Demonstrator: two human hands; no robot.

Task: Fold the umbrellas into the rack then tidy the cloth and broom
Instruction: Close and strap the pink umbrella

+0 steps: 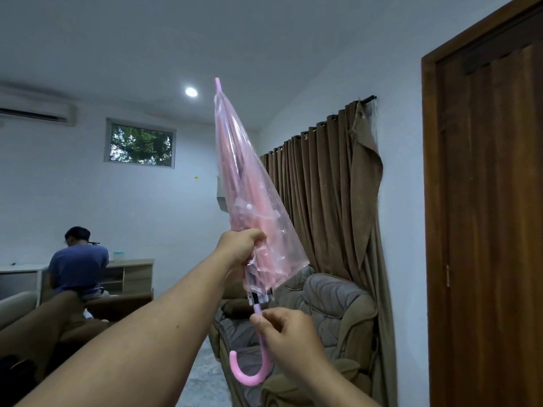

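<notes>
A pink see-through umbrella (pixel 246 183) is held upright in front of me, its canopy collapsed and loosely gathered, tip pointing at the ceiling. My left hand (pixel 239 248) grips the lower part of the canopy, fingers wrapped round the folds. My right hand (pixel 286 333) holds the pink shaft just below the canopy's rim, above the curved pink handle (pixel 249 374). No rack, cloth or broom is in view.
A grey-brown padded armchair (pixel 323 312) stands just behind the umbrella under brown curtains (pixel 329 201). A wooden door (pixel 487 218) fills the right side. A person in a blue shirt (pixel 78 268) sits at the far left by a low wooden shelf (pixel 132 274).
</notes>
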